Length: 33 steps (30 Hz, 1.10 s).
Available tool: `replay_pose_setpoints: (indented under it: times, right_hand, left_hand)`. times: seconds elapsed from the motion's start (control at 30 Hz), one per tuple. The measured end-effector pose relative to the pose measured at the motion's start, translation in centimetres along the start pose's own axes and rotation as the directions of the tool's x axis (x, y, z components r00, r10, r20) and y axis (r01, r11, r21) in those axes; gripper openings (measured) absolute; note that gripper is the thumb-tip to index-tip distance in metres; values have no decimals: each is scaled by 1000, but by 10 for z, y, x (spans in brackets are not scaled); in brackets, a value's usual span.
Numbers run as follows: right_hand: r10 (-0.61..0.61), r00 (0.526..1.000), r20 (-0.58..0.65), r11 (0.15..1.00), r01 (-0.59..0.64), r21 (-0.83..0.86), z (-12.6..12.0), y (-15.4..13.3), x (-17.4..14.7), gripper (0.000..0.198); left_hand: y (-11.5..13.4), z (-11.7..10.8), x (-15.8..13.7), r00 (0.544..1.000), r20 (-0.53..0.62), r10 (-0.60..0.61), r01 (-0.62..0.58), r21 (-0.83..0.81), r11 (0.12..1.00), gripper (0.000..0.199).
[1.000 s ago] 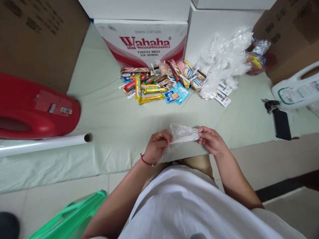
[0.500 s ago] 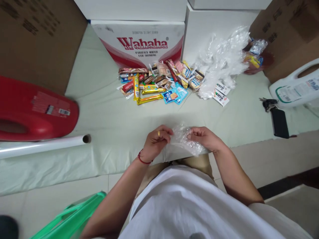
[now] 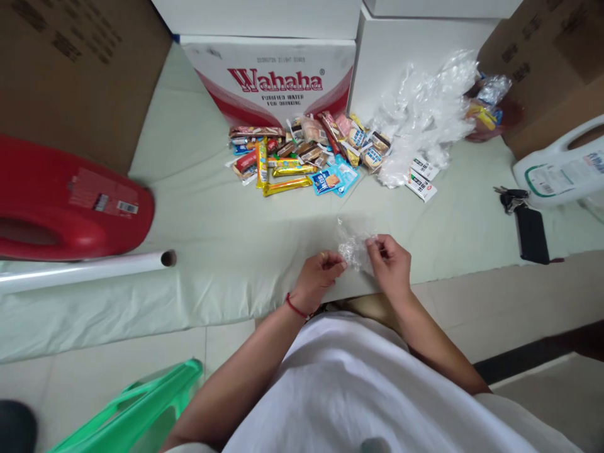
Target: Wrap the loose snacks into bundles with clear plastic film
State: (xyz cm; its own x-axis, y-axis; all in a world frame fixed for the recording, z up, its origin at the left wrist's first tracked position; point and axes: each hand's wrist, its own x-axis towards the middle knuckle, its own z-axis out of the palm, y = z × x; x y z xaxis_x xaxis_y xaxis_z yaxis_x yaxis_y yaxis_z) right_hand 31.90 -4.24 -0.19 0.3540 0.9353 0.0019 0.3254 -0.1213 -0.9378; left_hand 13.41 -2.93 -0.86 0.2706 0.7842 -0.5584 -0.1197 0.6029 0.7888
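Both hands (image 3: 358, 267) pinch a crumpled plastic bag (image 3: 353, 248), bunched without clear axis

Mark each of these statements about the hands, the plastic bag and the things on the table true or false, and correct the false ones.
1. Both hands pinch the crumpled clear plastic bag. True: left hand and right hand grip it.
2. The snack pile lies in front of the Wahaha box. True.
3. The red jug stands upright. False: it lies on its side.
4. The keys lie beside the red jug. False: they lie near the white jug.
5. The left wrist bears a red string. True.
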Motion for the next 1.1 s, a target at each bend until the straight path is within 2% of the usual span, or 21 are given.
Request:
replay_pose_setpoints:
  times: [0.07, 0.13, 0.2, 0.27, 0.37, 0.43, 0.5, 0.57, 0.6, 0.7, 0.73, 0.83, 0.9, 1.0, 1.1]
  right_hand:
    - [143, 990, -2, 976, -141, 166, -4, 1, 8, 31]
    - [243, 970, 11, 921, -235, 310, -8, 3, 15, 36]
    - [296, 955, 33, 871, -284, 400, -9, 3, 18, 40]
    - [324, 944, 55, 836, -313, 450, -8, 1, 18, 42]
    - [311, 950, 18, 835, -282, 472, -3, -2, 13, 40]
    - [283, 959, -12, 852, -245, 462, 0, -1, 12, 37]
    - [275, 961, 27, 863, -259, 434, 1, 4, 13, 35]
    - [264, 962, 68, 900, -271, 340, 0, 9, 13, 33]
    - [238, 970, 46, 934, -242, 265, -2, 11, 13, 32]
    - [52, 993, -104, 998, -47, 51, -9, 10, 8, 36]
    - [3, 996, -94, 999, 0, 32, -12, 8, 5, 35]
    - [-57, 988, 142, 996, 47, 71, -13, -1, -1, 37]
    - [-80, 971, 227, 996, 68, 58, -9, -3, -2, 42]
    - [-23, 991, 129, 997, 13, 82, -1, 0, 1, 33]
    - [140, 987, 84, 949, -158, 274, 0, 8, 7, 34]
  left_hand:
    - [0, -1, 4, 1000, 16, 20, -20, -36, 999, 41]
    - [1, -1, 4, 1000, -1, -3, 3, -78, 997, 48]
    - [4, 3, 0, 998, -9, -64, 63, -111, 992, 64]
    - [7, 10, -5, 992, 35, -118, 122, -142, 982, 75]
    - [11, 20, -9, 981, 131, -140, 163, -181, 970, 69]
    - [11, 23, -9, 979, 154, -134, 163, -194, 967, 62]
    - [9, 24, -6, 981, 157, -110, 139, -185, 973, 55]
    - [6, 22, -3, 989, 134, -60, 82, -167, 983, 48]
    - [3, 21, -1, 994, 107, -24, 41, -158, 987, 45]
    - [-4, 20, 3, 996, 2, 92, -90, -138, 986, 37]
    - [-6, 20, 4, 992, -23, 124, -126, -122, 984, 35]
    - [-10, 22, 4, 977, -25, 212, -212, -42, 976, 30]
    - [-11, 24, 2, 967, 7, 256, -256, -22, 967, 26]
    - [-8, 24, -3, 964, 58, 258, -250, -112, 962, 24]
    - [-3, 15, -5, 981, 72, 183, -160, -250, 955, 27]
